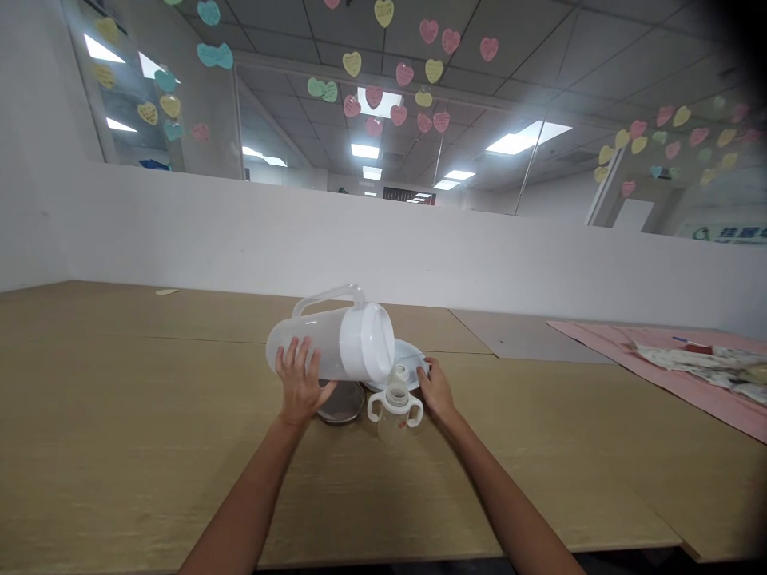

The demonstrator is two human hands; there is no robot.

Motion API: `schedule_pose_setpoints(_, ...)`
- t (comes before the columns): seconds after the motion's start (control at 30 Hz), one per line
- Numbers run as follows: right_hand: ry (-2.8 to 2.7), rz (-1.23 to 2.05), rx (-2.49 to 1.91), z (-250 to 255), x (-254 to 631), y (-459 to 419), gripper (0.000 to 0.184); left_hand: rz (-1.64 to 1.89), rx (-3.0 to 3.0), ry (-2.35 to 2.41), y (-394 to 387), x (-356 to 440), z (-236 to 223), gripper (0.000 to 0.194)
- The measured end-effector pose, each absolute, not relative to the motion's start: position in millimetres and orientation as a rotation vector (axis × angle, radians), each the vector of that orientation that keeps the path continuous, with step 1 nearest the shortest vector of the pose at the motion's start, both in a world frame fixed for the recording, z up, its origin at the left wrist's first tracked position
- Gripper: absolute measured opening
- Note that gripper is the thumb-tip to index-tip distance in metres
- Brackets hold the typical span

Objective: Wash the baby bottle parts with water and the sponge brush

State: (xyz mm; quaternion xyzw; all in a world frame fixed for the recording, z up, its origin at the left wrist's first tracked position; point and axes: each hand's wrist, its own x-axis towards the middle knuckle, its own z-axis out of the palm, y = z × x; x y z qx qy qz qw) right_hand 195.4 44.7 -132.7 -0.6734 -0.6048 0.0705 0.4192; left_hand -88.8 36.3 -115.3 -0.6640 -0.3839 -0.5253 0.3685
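Observation:
My left hand [298, 387] is wrapped round the body of a translucent pitcher [327, 343], tipped onto its side with its white lid to the right and its handle on top. My right hand [436, 390] pinches the rim of a white plate [411, 351], partly hidden behind the pitcher. A clear bottle teat [400, 372] shows in front of the plate; whether it rests there I cannot tell. Nearer to me stands an upright baby bottle [393, 423] with two white handles and an open neck. Under the pitcher's lid end lies a dark round tray [343, 406], partly covered.
A wooden table [149, 431] stretches to a white wall [269, 224] with windows above. At the right lies a pink cloth [659, 371] with a pen and wrapped items on it, beside a grey sheet [527, 335]. A small flat disc [167, 292] lies far left.

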Motion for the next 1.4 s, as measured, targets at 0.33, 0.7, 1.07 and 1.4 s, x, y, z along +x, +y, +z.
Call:
schedule_pose_setpoints(0.33,-1.537,0.175,-1.699,-132.0,196.6,44.9,0.043,-1.381,-1.689,-0.849,31.7,-83.0,-110.5,0.086)
schedule_pose_setpoints(0.7,-1.540,0.205,-1.697,-126.5,194.1,39.0,0.043,-1.275,-1.707,-0.862,36.6,-86.2,-118.7,0.077)
schedule_pose_setpoints(1.07,-1.534,0.191,-1.696,-129.8,195.0,42.9,0.042,-1.613,-1.507,-1.463,28.5,-76.3,-104.8,0.095)
schedule_pose_setpoints(1.4,-1.541,0.153,-1.701,-126.4,192.9,40.2,0.041,-1.955,-1.289,-1.751,33.6,-82.3,-104.7,0.106)
